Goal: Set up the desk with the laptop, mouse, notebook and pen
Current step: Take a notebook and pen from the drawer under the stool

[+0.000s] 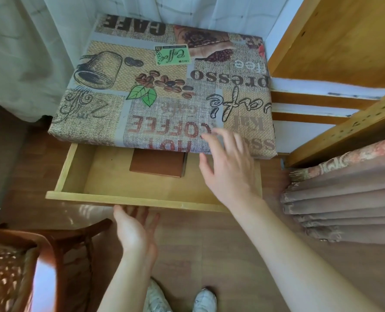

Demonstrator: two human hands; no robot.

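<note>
The right hand (228,167) hovers over the open drawer (110,176), fingers spread and relaxed, holding nothing. The left hand (135,230) is flat under the drawer's front edge, fingers straight, gripping nothing. A brown notebook (156,164) lies inside the drawer at its back, half under the desk top (164,86) with its coffee-print cover. Laptop, mouse and pen are not in view. Judged step: fetching the notebook. Next move calls for the right hand to reach left and grasp it.

Wood floor (209,255), white curtains (18,52) — wooden chair (52,239)
</note>
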